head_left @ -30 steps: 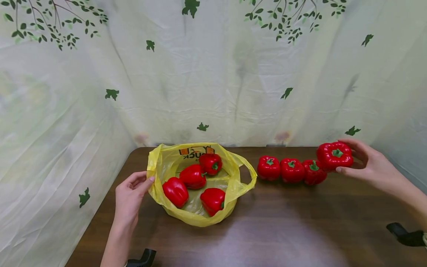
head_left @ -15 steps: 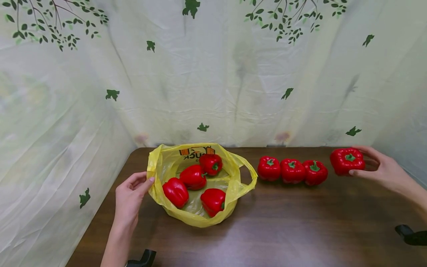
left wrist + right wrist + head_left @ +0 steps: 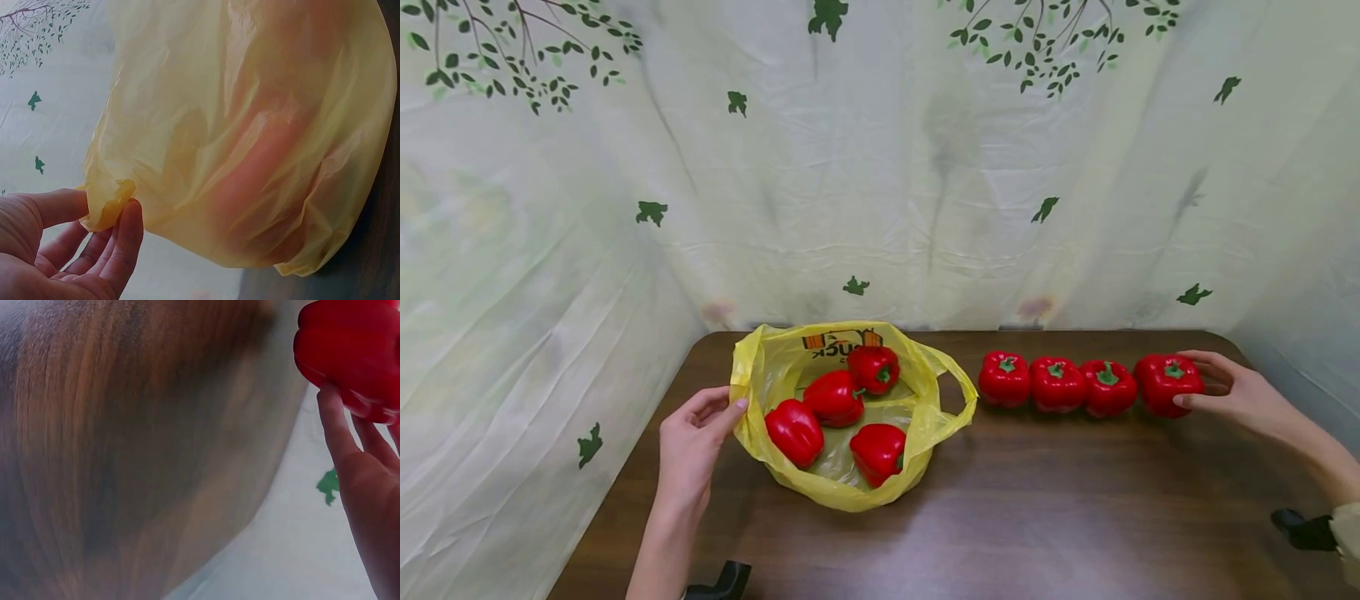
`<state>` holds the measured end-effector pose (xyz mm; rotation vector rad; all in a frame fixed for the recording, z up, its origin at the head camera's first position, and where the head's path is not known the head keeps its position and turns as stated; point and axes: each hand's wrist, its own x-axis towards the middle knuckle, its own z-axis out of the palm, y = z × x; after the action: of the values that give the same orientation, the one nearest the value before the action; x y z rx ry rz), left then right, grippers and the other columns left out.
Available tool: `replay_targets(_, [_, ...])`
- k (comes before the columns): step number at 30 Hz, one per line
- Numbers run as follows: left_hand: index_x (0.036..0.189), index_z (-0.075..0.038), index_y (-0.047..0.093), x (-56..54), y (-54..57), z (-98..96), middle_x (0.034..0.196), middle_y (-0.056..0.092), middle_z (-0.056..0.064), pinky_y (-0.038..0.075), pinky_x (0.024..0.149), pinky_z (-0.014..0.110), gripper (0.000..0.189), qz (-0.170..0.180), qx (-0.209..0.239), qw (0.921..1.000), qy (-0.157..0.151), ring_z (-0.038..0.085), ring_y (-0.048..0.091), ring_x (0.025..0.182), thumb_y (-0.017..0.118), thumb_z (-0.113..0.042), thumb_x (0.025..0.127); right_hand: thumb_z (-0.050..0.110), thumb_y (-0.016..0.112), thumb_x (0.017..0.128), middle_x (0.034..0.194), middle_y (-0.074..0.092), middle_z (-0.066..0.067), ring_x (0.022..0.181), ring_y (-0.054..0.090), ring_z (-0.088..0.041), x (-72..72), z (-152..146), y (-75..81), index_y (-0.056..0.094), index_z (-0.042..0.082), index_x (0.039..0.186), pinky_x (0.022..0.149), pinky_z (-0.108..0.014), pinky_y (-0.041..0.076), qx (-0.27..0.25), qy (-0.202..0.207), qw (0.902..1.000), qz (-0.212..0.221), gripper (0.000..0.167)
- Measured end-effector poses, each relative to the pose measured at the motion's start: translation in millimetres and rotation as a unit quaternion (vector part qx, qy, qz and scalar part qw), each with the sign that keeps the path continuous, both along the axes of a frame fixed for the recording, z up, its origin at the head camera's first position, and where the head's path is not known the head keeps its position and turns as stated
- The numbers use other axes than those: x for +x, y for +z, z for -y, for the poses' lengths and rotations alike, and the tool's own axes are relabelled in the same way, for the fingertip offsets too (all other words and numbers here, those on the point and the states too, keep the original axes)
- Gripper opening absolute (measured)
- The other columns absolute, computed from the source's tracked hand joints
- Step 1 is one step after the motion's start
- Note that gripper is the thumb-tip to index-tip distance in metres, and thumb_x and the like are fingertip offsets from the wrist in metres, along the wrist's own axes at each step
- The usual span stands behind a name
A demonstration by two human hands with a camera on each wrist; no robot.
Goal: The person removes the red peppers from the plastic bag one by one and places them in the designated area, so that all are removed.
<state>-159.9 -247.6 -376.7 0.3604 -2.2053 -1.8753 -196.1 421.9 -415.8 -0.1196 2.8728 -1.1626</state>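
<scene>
My left hand (image 3: 691,442) pinches the left rim of a yellow plastic bag (image 3: 831,492) between thumb and fingers; the left wrist view shows the gathered edge (image 3: 112,206) up close. The bag's mouth faces up, with several red bell peppers (image 3: 795,432) inside. At the far right of the table, my right hand (image 3: 1247,392) has its thumb and fingers around a red bell pepper (image 3: 1167,385), green stem up. This pepper stands at the right end of a row, beside three other bell peppers (image 3: 1057,384). In the right wrist view the fingers touch its side (image 3: 350,350).
The bag's handle loop (image 3: 958,400) reaches almost to the leftmost pepper of the row. Everything stands on a dark brown wooden table (image 3: 1037,517). A pale curtain (image 3: 925,167) with a leaf print rises behind the table and along both sides.
My right hand has carried its bell pepper first right, then down and slightly left, to the right end of the row. The left hand and the bag have stayed put.
</scene>
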Motion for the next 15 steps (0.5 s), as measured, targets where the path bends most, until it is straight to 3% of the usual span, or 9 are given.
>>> replay_targets(5, [0.120, 0.002, 0.064, -0.1, 1.3, -0.3, 0.098, 0.068, 0.000, 0.054, 0.074, 0.021, 0.037, -0.001, 0.002, 1.0000, -0.002, 0.013, 0.065, 0.083, 0.073, -0.018, 0.090, 0.028, 0.068, 0.093, 0.141, 0.040, -0.034, 0.119, 0.043, -0.052, -3.2, -2.0, -4.4, 0.030, -0.002, 0.146, 0.071, -0.026, 0.053, -0.005, 0.020, 0.9997, 0.015, 0.072])
replay_targets(15, [0.120, 0.001, 0.064, -0.2, 1.1, 0.7, 0.097, 0.068, 0.000, 0.054, 0.074, 0.021, 0.036, 0.003, -0.001, 1.0000, 0.003, 0.013, 0.065, 0.083, 0.073, -0.019, 0.090, 0.029, 0.067, 0.094, 0.143, 0.035, -0.035, 0.124, 0.039, -0.054, -1.5, 0.9, -5.8, 0.026, -0.002, 0.149, 0.073, -0.025, 0.052, -0.015, 0.020, 0.9991, 0.034, 0.075])
